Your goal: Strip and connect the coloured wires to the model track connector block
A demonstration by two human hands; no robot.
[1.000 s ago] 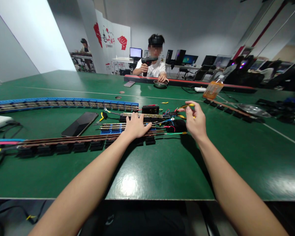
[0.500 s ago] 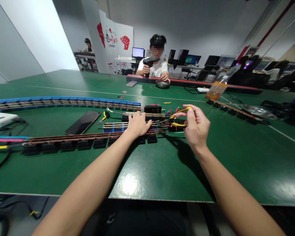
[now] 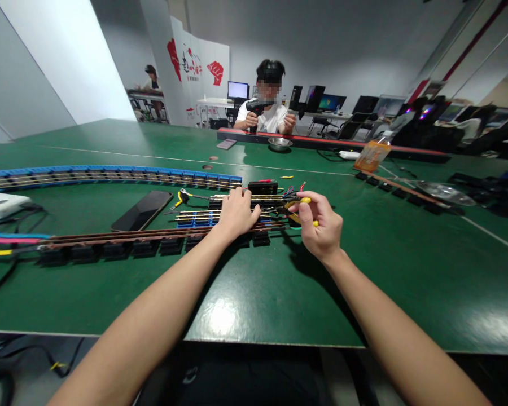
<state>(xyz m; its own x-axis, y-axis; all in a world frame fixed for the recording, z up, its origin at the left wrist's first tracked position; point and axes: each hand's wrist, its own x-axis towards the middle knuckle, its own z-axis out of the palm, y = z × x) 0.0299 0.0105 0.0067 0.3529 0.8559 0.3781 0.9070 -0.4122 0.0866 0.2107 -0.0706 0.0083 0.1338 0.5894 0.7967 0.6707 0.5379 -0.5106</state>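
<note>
My left hand (image 3: 238,213) lies palm down across a short section of conductor rails (image 3: 198,216) with brass-coloured bars in blue and black holders. Its thumb is apart from the fingers, which reach over the bars. My right hand (image 3: 322,225) is closed around yellow-handled pliers (image 3: 295,210). Their dark jaws are at the right end of the rails, beside thin coloured wires; what lies between the jaws is too small to tell. A longer rail strip (image 3: 127,239) with copper-coloured bars and black holders runs along the near side of the section.
A black phone (image 3: 143,211) lies left of my left hand. Behind it curves a blue rail strip (image 3: 110,172). An orange drink bottle (image 3: 372,153) stands at the back right. Across the green table (image 3: 279,293), a co-worker (image 3: 267,115) holds a power tool behind a metal bowl (image 3: 280,145).
My right hand has moved left with the pliers, and their handles have come closer together. My left hand has stayed in place. The co-worker's hand has risen from the bowl.
</note>
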